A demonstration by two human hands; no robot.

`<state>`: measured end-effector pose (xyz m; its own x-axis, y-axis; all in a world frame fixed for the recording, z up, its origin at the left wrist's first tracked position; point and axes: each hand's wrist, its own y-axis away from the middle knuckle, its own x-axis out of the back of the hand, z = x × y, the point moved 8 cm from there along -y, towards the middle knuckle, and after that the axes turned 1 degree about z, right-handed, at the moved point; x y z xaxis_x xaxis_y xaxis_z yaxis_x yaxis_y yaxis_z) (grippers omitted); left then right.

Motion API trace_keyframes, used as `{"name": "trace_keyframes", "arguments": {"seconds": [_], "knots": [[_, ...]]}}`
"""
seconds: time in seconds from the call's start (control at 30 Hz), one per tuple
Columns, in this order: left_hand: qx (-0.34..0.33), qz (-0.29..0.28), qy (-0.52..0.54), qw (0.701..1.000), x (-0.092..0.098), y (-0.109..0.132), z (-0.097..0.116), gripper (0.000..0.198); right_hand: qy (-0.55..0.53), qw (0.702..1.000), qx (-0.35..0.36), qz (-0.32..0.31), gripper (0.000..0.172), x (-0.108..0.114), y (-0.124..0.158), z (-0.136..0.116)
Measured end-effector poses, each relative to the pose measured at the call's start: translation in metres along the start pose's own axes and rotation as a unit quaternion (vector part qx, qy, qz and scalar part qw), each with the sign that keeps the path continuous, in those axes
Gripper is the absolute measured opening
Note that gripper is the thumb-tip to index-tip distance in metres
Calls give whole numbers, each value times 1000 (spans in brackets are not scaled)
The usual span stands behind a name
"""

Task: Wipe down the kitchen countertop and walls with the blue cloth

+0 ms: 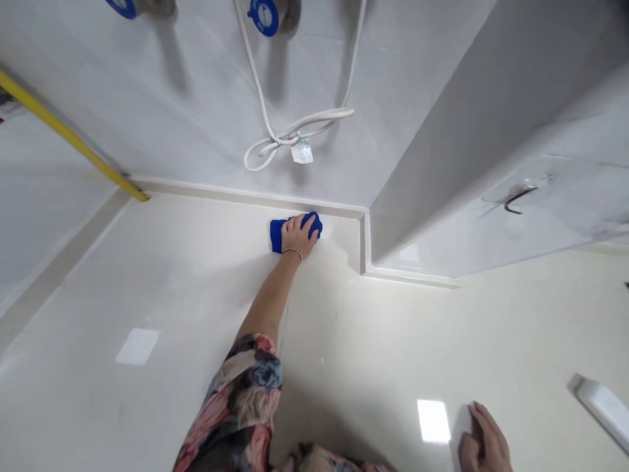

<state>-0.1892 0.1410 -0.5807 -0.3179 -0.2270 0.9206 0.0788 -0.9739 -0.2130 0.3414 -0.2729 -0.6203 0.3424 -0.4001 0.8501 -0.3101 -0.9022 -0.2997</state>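
Observation:
My left hand [299, 237], at the end of an outstretched arm with a thin bracelet at the wrist, grips a bunched blue cloth [278, 236]. It presses the cloth on the pale glossy countertop [206, 282], close to the low raised edging [236, 196] along the back wall. At the bottom right, my right hand [486, 442] rests on the countertop, partly cut off by the frame. Its thumb lies apart from the fingers, and I see nothing held in it.
Above the cloth hangs a looped white cable [314, 119] with a tag. Blue-handled valves [265, 16] project from the wall. A yellow pipe [73, 134] slants down at the left. To the right, a tiled pillar [442, 144] juts out with a hook [518, 198]; a white object [604, 406] lies farther right.

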Motion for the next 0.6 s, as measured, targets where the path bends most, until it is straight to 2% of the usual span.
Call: {"name": "trace_keyframes", "arguments": {"seconds": [0.1,0.27,0.4,0.5,0.6], "knots": [[39,18,20,999,-3,-17,-8,55,-2,1000,16,-4,53,0,-1,1],[19,11,41,999,-3,-23,-17,53,-6,999,39,-11,52,-3,-1,7],[22,3,41,999,5,-25,-37,52,13,1000,26,-9,49,-5,3,12],[60,19,23,998,20,-21,-69,54,10,1000,18,-1,52,-5,4,6],[126,56,-13,990,46,-2,-125,56,1,1000,16,7,53,-3,3,-1]]}}
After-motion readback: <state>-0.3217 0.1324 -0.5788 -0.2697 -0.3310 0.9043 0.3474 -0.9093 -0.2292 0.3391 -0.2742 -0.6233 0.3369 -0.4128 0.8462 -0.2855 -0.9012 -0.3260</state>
